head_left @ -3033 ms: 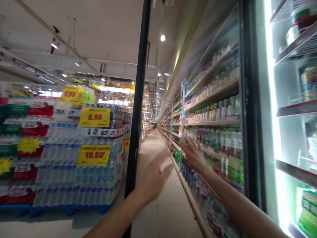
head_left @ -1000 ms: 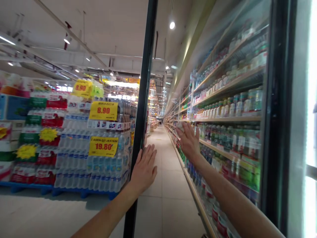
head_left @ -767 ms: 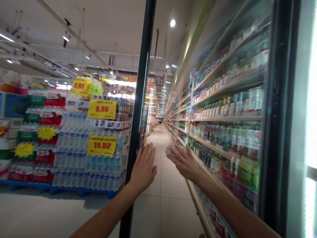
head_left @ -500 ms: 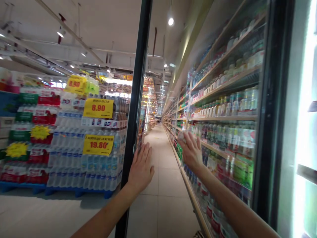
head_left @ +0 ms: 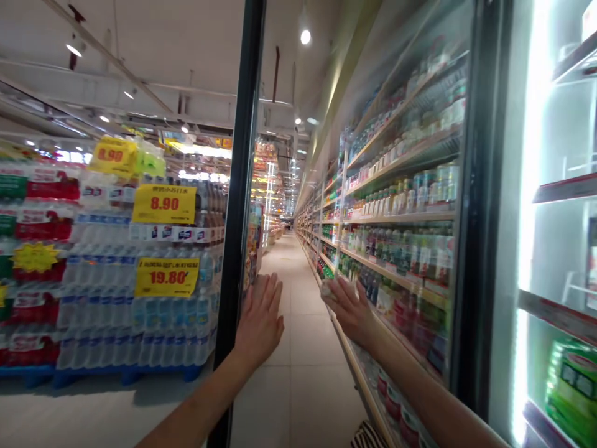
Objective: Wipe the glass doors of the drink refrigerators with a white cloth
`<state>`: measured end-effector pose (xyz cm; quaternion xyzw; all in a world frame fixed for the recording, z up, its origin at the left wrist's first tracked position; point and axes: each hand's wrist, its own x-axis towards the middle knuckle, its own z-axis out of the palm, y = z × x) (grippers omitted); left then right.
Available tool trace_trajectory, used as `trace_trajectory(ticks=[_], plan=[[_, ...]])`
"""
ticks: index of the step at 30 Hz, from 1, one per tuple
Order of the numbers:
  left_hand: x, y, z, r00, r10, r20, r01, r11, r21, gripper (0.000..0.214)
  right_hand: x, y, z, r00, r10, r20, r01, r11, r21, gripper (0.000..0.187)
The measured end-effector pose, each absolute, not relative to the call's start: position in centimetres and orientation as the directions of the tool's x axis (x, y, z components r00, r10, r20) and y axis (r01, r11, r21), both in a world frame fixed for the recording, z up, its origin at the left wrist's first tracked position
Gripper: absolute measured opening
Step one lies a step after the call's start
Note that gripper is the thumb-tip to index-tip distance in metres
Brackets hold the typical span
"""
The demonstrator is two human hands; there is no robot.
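Observation:
A glass door with a black frame (head_left: 239, 180) stands swung out in front of me. My left hand (head_left: 260, 323) lies flat against its pane, just beside the outer frame bar, fingers stretched and together. My right hand (head_left: 354, 314) presses a crumpled white cloth or tissue (head_left: 329, 291) to the same pane, further right. The fingers lie over the cloth and hide part of it. Through the glass, shelves of bottled drinks (head_left: 396, 242) show behind the right hand.
To the left, stacked packs of bottled water (head_left: 102, 292) with yellow price signs (head_left: 166, 277) stand on blue pallets (head_left: 153, 373). A tiled aisle (head_left: 280, 261) runs ahead beyond the glass. At right is a lit cooler with shelves (head_left: 566, 186) and a green pack (head_left: 573, 392).
My right hand has moved lower on the pane with the cloth. The left hand stays flat near the frame. My view has turned right, showing more of the lit cooler.

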<state>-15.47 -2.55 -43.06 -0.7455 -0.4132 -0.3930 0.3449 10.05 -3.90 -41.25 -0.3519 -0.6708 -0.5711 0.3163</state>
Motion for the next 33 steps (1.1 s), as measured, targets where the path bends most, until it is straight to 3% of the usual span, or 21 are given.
trace_trajectory(ticks=[5, 7, 10, 12, 17, 18, 21, 23, 24, 27, 29, 31, 33], plan=[[-14.9, -2.7, -43.4, 0.363, 0.375, 0.853, 0.88, -0.438, -0.182, 0.061, 11.4, -3.4, -39.7, -0.244, -0.014, 0.97, 0.969, -0.035, 0.243, 0.045], [-14.8, -2.8, -43.4, 0.351, 0.387, 0.853, 0.885, -0.435, -0.166, 0.062, 11.5, -3.5, -40.4, -0.244, -0.008, 0.97, 0.97, -0.026, 0.243, 0.046], [-14.8, -2.8, -43.3, 0.354, 0.39, 0.85, 0.885, -0.434, -0.17, 0.063, 11.6, -4.0, -42.4, -0.407, 0.078, 0.91, 0.914, 0.033, 0.405, 0.045], [-14.8, -2.7, -43.4, 0.358, 0.378, 0.854, 0.883, -0.435, -0.177, 0.063, 12.1, -4.0, -42.7, -0.442, 0.096, 0.892, 0.897, 0.039, 0.44, 0.045], [-14.9, -2.3, -43.8, 0.367, 0.347, 0.863, 0.88, -0.43, -0.201, 0.063, 13.2, -3.7, -40.3, -0.151, -0.03, 0.988, 0.985, -0.089, 0.148, 0.05], [-15.0, -2.2, -43.8, 0.368, 0.339, 0.866, 0.88, -0.429, -0.206, 0.063, 13.1, -3.7, -40.4, -0.148, -0.028, 0.989, 0.985, -0.092, 0.145, 0.052], [-15.3, -2.0, -44.0, 0.376, 0.311, 0.873, 0.875, -0.429, -0.224, 0.062, 13.7, -4.0, -42.2, -0.341, 0.055, 0.938, 0.939, -0.032, 0.343, 0.057], [-15.5, -1.9, -44.1, 0.393, 0.294, 0.871, 0.868, -0.433, -0.246, 0.061, 15.3, -4.3, -43.0, -0.388, 0.069, 0.919, 0.92, -0.03, 0.39, 0.059], [-15.6, -1.8, -44.1, 0.403, 0.287, 0.869, 0.863, -0.435, -0.257, 0.061, 16.5, -4.4, -43.0, -0.324, 0.044, 0.945, 0.943, -0.061, 0.326, 0.059], [-15.6, -1.7, -44.2, 0.41, 0.271, 0.871, 0.857, -0.441, -0.267, 0.063, 19.5, -4.7, -41.9, 0.059, -0.13, 0.99, 0.985, -0.152, -0.079, 0.059], [-15.5, -1.6, -44.4, 0.393, 0.261, 0.882, 0.86, -0.445, -0.251, 0.066, 19.9, -4.7, -41.4, 0.177, -0.191, 0.965, 0.966, -0.153, -0.207, 0.059], [-15.4, -1.4, -44.5, 0.383, 0.25, 0.889, 0.863, -0.441, -0.248, 0.07, 19.0, -4.7, -41.8, 0.085, -0.134, 0.987, 0.983, -0.153, -0.105, 0.059], [-15.5, -1.3, -44.6, 0.397, 0.241, 0.885, 0.862, -0.428, -0.27, 0.071, 17.9, -4.6, -42.7, -0.12, 0.001, 0.993, 0.984, -0.129, 0.119, 0.061]])
